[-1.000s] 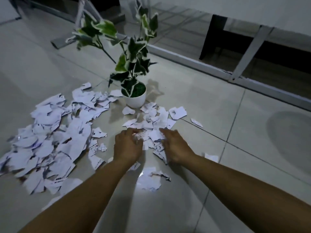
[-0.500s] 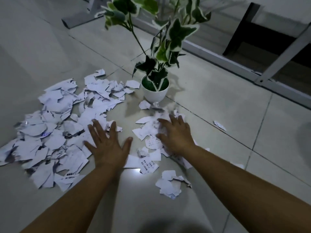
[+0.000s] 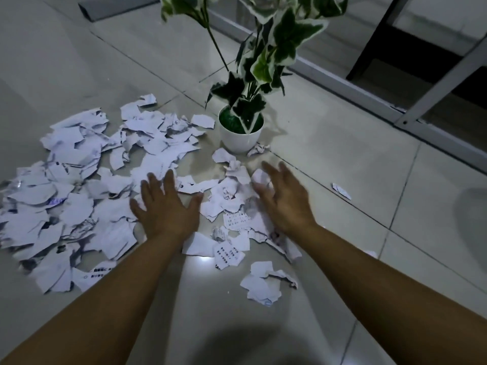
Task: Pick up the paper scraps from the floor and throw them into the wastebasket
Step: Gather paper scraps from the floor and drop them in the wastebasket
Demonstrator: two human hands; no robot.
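**Hands spread over the scraps**

Since the earlier frame my right hand (image 3: 283,200) has lifted off the small pile, fingers apart and gripping nothing. On the tiled floor (image 3: 329,164) the paper scraps (image 3: 79,185) lie mostly left, some between my hands. My left hand (image 3: 166,206) lies flat, fingers splayed, empty. The potted plant (image 3: 241,133) stands just beyond.
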